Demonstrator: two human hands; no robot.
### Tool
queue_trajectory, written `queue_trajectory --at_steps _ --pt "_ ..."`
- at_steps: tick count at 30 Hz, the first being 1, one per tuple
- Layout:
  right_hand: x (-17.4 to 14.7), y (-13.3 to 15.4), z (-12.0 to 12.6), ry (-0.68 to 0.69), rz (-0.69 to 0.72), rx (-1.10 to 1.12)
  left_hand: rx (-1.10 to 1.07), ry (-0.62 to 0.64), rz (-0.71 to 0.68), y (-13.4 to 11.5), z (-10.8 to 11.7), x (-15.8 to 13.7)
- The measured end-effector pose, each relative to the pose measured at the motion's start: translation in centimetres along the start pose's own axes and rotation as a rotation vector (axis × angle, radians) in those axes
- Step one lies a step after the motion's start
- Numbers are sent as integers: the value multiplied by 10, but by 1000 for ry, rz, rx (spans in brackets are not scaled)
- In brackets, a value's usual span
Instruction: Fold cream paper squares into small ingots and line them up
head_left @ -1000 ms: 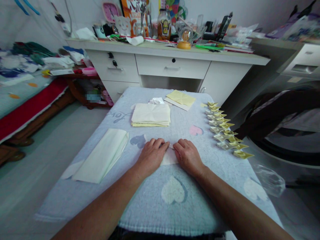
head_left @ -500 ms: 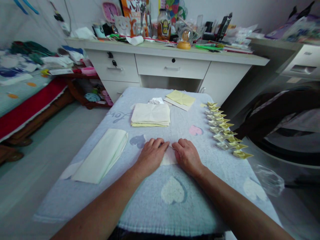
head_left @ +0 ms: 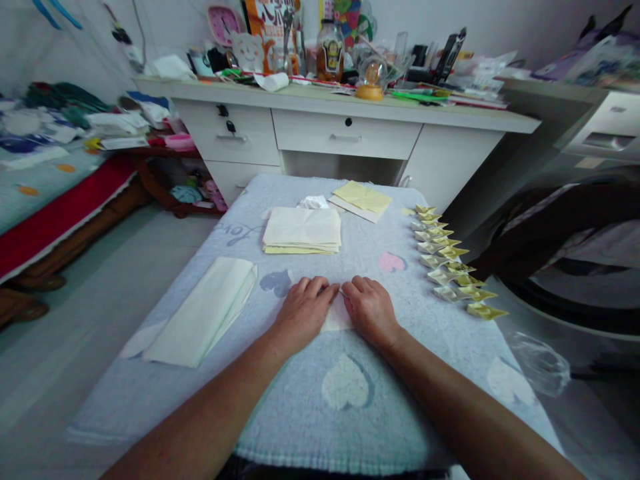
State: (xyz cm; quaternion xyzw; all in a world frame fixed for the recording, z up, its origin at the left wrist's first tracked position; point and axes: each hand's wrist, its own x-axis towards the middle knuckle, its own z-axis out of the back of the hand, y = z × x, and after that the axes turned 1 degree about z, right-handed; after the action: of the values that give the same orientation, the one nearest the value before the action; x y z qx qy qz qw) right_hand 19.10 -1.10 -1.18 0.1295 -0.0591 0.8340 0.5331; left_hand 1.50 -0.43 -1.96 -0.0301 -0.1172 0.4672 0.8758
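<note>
A small pale sheet of paper (head_left: pixel 336 319) lies on the cloth-covered table between my hands, mostly hidden by them. My left hand (head_left: pixel 306 308) presses on its left side, fingers curled and closed on the paper. From the right, my right hand (head_left: pixel 371 308) pinches the paper's upper edge, its fingertips close to my left thumb. Beyond them sits a stack of cream and yellow paper (head_left: pixel 302 228). To the left rests a long folded pale sheet (head_left: pixel 203 313). Rows of small folded paper boats (head_left: pixel 443 250) stand along the right side.
Yellow and white sheets (head_left: pixel 363 199) lie at the table's far side beside a crumpled white tissue (head_left: pixel 313 202). Behind stands a white desk (head_left: pixel 350 137) with a jar (head_left: pixel 330 53) and clutter. A clear plastic bag (head_left: pixel 537 363) hangs by the right edge, near a washing machine (head_left: pixel 600 140).
My right hand has shifted slightly left, closer to my left hand, along the paper. My left hand stays almost in place.
</note>
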Motion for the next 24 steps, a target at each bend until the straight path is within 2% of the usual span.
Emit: queue_trajectory --at_steps 7,13,18,24 --pt "-6 -2 6 11 132 135 -3 -4 3 -1 2 1" --pt "-17 -7 9 49 167 213 -61 0 26 0 2 1" --pt "-19 -9 8 45 168 223 -174 -7 37 4 1 1" --pt "-19 -8 8 51 176 216 -195 -8 48 6 0 0"
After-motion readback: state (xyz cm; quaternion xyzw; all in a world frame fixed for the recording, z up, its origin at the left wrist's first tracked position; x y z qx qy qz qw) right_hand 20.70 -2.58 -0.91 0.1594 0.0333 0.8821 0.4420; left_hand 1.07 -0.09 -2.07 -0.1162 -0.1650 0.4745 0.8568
